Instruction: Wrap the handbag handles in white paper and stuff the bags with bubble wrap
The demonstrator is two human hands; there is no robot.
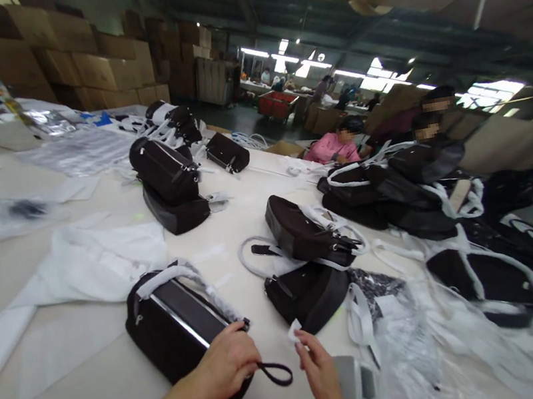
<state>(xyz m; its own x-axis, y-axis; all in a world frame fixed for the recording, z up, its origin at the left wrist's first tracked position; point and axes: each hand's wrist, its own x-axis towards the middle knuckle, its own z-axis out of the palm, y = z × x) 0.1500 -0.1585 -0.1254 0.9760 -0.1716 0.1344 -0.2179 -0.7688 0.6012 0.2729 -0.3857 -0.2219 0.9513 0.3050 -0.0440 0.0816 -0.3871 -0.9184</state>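
A dark handbag point(166, 330) with handles wrapped in white lies on the table in front of me. My left hand point(228, 360) rests over its near right end, fingers closed on a thin black strap point(281, 372) whose loop sticks out to the right. Just right of that loop, my right hand point(318, 370) pinches a small white piece point(294, 331), perhaps paper or tape, between thumb and fingers. Beyond it sit two more dark bags, one point(296, 232) leaning on the other point(306, 294). A grey-and-white object point(355, 377) is partly hidden behind my right wrist.
Clear plastic and white wrapping point(422, 350) heap up at the right, beside a pile of dark bags point(397, 192). White sheets point(94, 260) lie left on the pale table point(239, 190). More bags point(167, 181) stand farther back. A person in pink point(332, 148) sits across the table.
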